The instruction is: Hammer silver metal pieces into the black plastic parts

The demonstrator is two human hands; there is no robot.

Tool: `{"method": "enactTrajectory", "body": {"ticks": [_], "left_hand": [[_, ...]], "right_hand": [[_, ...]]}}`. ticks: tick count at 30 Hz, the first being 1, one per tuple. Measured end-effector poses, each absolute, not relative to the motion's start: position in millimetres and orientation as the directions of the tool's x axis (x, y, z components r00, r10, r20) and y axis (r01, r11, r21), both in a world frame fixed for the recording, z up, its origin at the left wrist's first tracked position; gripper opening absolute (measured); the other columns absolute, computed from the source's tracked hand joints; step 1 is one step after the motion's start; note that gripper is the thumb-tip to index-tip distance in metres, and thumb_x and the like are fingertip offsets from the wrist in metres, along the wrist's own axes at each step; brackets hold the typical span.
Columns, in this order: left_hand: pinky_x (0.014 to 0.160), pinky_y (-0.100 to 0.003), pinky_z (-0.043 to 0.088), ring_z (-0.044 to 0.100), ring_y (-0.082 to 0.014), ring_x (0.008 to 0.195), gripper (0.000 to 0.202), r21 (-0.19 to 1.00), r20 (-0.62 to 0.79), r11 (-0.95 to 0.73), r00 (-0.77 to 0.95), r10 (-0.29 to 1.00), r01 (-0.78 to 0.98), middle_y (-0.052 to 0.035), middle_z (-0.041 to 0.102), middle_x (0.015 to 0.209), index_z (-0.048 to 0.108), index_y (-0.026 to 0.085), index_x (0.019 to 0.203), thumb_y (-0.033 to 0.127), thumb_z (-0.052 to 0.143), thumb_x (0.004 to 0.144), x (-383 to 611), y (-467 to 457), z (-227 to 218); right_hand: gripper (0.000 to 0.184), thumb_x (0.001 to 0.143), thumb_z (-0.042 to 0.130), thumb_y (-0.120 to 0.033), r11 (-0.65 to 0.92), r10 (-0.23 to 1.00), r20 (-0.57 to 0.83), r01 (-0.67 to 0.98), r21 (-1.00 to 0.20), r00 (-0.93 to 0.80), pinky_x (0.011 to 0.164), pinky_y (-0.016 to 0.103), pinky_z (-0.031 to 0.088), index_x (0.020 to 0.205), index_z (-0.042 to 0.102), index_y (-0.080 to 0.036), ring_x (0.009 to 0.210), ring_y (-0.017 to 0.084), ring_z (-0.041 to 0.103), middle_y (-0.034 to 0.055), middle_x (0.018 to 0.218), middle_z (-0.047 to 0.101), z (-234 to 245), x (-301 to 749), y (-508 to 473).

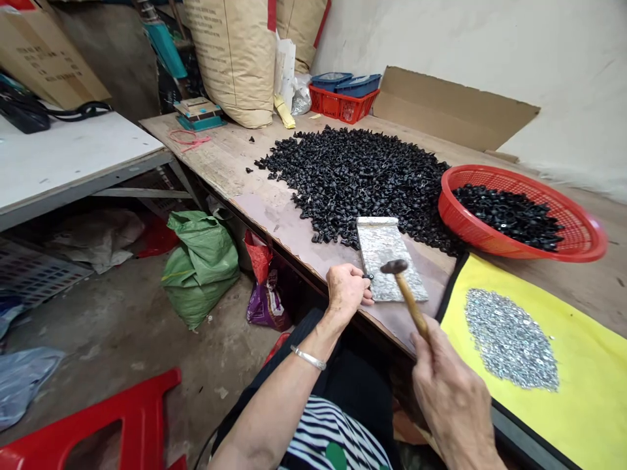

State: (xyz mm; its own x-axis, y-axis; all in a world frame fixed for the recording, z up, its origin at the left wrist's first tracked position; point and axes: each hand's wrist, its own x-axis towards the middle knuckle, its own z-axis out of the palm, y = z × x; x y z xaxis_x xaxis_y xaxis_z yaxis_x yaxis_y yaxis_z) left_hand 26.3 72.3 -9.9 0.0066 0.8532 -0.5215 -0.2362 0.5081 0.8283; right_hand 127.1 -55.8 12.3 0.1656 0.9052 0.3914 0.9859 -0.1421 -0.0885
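Observation:
My left hand [345, 288] is closed at the left edge of a worn whitish board [386, 245], pinching a small black plastic part [368, 277] between its fingertips. In my right hand [448, 385] is the wooden handle of a hammer [416, 310]. The dark hammer head [394, 266] hovers over the board, a little to the right of the pinched part. Behind the board spreads a large heap of small black parts [362, 170]. To the right, a pile of small shiny metal washers [509, 339] lies on a yellow sheet [588, 365].
A red plastic basket [595, 235] with more black parts stands at the right. Further back are a red crate [343, 104] with blue lids, large paper sacks [235, 59] and a cardboard sheet [455, 108]. A green bag [200, 267] and red stool [98, 424] stand at the left.

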Motion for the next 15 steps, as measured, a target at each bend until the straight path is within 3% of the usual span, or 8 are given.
{"method": "enactTrajectory", "body": {"ticks": [3, 7, 9, 12, 15], "left_hand": [[0.03, -0.023, 0.045, 0.051, -0.016, 0.029, 0.013, 0.834, -0.515, 0.503, 0.008, 0.857, -0.229, 0.0028, 0.047, 0.03, 0.051, 0.014, 0.058, 0.003, 0.057, 0.057, 26.4, 72.9, -10.5], [0.029, -0.023, 0.045, 0.051, -0.0157, 0.029, 0.014, 0.829, -0.522, 0.507, -0.001, 0.853, -0.238, 0.0032, 0.046, 0.029, 0.05, 0.014, 0.057, 0.001, 0.055, 0.057, 27.5, 73.6, -11.2], [0.029, -0.023, 0.045, 0.051, -0.0153, 0.029, 0.013, 0.832, -0.514, 0.5, 0.005, 0.858, -0.242, 0.0033, 0.046, 0.029, 0.05, 0.014, 0.058, 0.002, 0.055, 0.057, 27.6, 73.5, -11.3], [0.029, -0.022, 0.044, 0.05, -0.0141, 0.028, 0.013, 0.833, -0.51, 0.498, 0.013, 0.86, -0.243, 0.0038, 0.046, 0.029, 0.051, 0.014, 0.06, 0.002, 0.054, 0.057, 27.1, 73.0, -10.9], [0.029, -0.02, 0.044, 0.05, -0.0136, 0.028, 0.013, 0.825, -0.525, 0.51, 0.004, 0.851, -0.245, 0.0044, 0.045, 0.028, 0.05, 0.014, 0.058, 0.002, 0.055, 0.056, 26.8, 73.1, -9.9]], "right_hand": [[0.037, 0.088, 0.044, -0.028, -0.186, 0.816, 0.534, 0.975, -0.119, 0.221, 0.05, 0.025, 0.041, 0.119, 0.056, -0.012, 0.056, 0.016, 0.062, 0.0111, 0.089, 0.069, 12.2, 124.5, -55.3], [0.031, 0.088, 0.043, -0.026, -0.141, 0.909, 0.396, 0.99, 0.007, 0.127, 0.041, 0.025, 0.034, 0.109, 0.063, -0.014, 0.042, 0.014, 0.055, 0.006, 0.074, 0.069, 7.9, 122.3, -52.8], [0.033, 0.088, 0.044, -0.026, -0.136, 0.91, 0.394, 0.991, -0.019, 0.132, 0.044, 0.025, 0.037, 0.115, 0.06, -0.016, 0.048, 0.016, 0.059, 0.0059, 0.081, 0.07, 8.3, 122.7, -53.2], [0.038, 0.088, 0.045, -0.026, -0.175, 0.819, 0.537, 0.98, -0.098, 0.2, 0.053, 0.025, 0.042, 0.122, 0.054, -0.011, 0.061, 0.018, 0.063, 0.0118, 0.094, 0.068, 8.5, 121.0, -54.5], [0.036, 0.087, 0.043, -0.027, -0.175, 0.871, 0.454, 0.982, -0.069, 0.187, 0.044, 0.026, 0.036, 0.112, 0.061, -0.009, 0.047, 0.016, 0.057, 0.0125, 0.078, 0.069, 3.5, 119.7, -52.6]]}}
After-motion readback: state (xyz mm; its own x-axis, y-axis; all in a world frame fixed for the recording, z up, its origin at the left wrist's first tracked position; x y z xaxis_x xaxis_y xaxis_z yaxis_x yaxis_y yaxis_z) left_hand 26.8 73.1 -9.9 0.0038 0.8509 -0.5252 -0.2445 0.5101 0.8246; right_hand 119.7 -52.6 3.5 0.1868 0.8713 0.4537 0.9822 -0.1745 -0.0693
